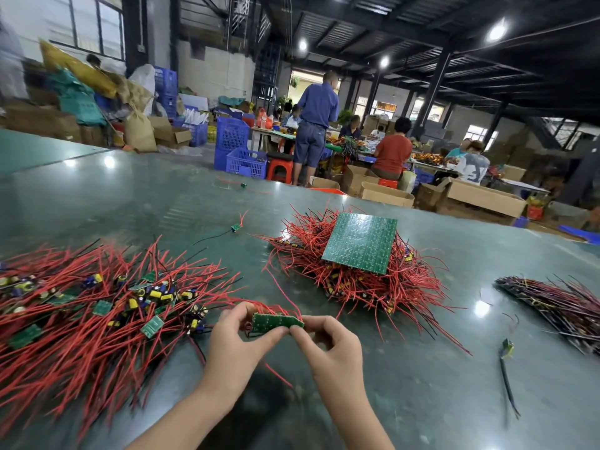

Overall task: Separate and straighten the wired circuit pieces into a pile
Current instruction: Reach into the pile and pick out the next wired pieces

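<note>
Both hands meet near the near edge of the green table point(422, 368). The left hand point(238, 344) pinches the left end of a small green circuit strip point(276, 322) between thumb and fingertips, and the right hand point(328, 347) pinches its right end the same way — the strip is held just above the tabletop, tilted slightly, with red wires point(279, 308) arching off its far side.

To the left, running off the table's left edge, lies a wide spread of separated pieces point(97, 306): red leads fanned out, small green boards and yellow-and-blue components mixed through it. Its nearest wires reach right up beside the left hand.

Beyond the hands, toward the middle of the table, sits a heaped tangle of red-wired pieces point(350, 277) with a square green circuit panel point(362, 241) lying tilted on top. At the right edge is a darker bundle of wired pieces point(558, 303), laid roughly parallel. A few strays lie apart — one small board with a black lead point(234, 227) between the two red heaps, another point(243, 185) near the far edge, and one with a long black wire point(507, 349) right of the right hand.

Behind the table, people point(391, 151) work at benches among blue crates point(232, 138) and cardboard boxes point(480, 198).
</note>
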Tool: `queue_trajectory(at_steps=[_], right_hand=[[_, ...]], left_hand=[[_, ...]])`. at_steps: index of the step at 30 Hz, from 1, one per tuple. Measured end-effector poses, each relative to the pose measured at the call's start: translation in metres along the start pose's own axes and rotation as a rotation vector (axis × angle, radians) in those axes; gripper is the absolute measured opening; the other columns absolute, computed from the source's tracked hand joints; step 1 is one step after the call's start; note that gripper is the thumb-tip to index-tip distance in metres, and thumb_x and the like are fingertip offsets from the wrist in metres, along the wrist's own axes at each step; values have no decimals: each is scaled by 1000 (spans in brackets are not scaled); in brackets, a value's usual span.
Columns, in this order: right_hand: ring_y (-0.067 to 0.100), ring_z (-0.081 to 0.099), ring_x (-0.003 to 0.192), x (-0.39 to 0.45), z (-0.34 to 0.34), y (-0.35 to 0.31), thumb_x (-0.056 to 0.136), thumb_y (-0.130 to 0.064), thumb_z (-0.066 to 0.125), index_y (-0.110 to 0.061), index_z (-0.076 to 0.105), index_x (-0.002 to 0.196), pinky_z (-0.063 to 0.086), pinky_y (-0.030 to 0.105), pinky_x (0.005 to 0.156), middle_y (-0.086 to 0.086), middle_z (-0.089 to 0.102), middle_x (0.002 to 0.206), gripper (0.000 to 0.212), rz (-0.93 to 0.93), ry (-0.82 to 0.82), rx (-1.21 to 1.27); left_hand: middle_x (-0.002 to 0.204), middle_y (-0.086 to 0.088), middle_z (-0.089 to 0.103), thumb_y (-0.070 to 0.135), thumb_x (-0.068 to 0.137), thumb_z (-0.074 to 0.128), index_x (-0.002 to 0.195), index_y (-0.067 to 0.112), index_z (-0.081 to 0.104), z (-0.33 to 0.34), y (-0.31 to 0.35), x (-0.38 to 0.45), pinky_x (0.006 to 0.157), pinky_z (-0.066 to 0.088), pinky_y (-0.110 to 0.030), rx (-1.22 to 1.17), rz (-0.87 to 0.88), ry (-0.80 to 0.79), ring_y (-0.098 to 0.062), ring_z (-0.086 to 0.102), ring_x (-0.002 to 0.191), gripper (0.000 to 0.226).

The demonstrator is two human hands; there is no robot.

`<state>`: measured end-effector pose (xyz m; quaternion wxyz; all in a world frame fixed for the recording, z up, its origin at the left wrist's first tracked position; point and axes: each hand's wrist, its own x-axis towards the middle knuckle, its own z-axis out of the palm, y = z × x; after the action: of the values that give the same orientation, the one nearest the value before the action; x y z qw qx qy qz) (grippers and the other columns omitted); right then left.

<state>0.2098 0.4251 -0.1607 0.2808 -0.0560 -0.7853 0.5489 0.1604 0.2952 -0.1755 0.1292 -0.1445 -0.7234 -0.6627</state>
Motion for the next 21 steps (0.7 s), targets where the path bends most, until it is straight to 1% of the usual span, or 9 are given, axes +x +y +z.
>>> queue_trajectory(at_steps=[3,6,7,9,11,13,15,18,21], right_hand=[[5,55,63,1,-2,1,77,-9,74,-22,69,78,44,18,64,-5,67,69,14,33,66,-7],[2,52,58,10,-16,5,79,-7,72,-19,68,77,42,12,57,-7,64,65,13,107,227,105],[-1,51,57,13,-20,6,80,-7,71,-19,68,80,41,9,56,-8,63,66,12,140,269,158],[-4,52,58,16,-24,9,84,-10,67,-20,68,88,42,7,59,-7,63,71,10,212,329,261],[3,51,63,18,-25,12,88,-10,63,-20,67,95,43,14,65,-4,60,74,12,284,383,362],[9,50,65,20,-28,12,89,-7,60,-18,65,95,44,20,66,0,59,75,13,382,428,498],[11,52,64,22,-31,11,91,-2,57,-12,63,96,47,19,62,4,58,76,13,489,447,678],[14,58,67,21,-31,8,91,2,52,-6,60,104,52,21,63,7,61,79,17,569,411,877],[12,65,63,19,-24,2,90,5,50,-8,59,104,55,18,58,6,65,75,22,544,295,1000]], left_hand=[[80,-3,69,17,63,85,77,23,67,0,3,-1,83,48,-40,30,-6,23,-24,61,84,24],[83,-3,69,30,61,86,80,23,67,-5,3,3,86,47,-42,23,-44,81,-24,61,86,28],[86,-3,67,32,61,86,83,22,67,-6,0,6,88,46,-38,94,-29,50,-22,60,88,31],[94,5,64,30,65,85,91,18,70,-8,-2,7,91,41,-16,216,58,-49,-10,57,92,33],[92,16,61,36,69,78,91,15,73,-6,1,4,85,31,2,339,283,-113,4,49,90,31],[81,16,66,50,77,60,80,20,75,-4,1,-2,80,40,-9,552,439,-228,-1,53,83,33],[78,8,70,55,85,51,73,19,73,-5,-2,-4,73,46,-24,695,354,-285,-13,62,82,44],[66,0,67,31,71,80,61,13,68,-9,-5,0,64,42,-28,687,289,-174,-21,64,69,23],[70,5,57,17,58,87,66,13,58,-7,3,0,71,36,-26,617,380,-10,-14,45,78,31]])
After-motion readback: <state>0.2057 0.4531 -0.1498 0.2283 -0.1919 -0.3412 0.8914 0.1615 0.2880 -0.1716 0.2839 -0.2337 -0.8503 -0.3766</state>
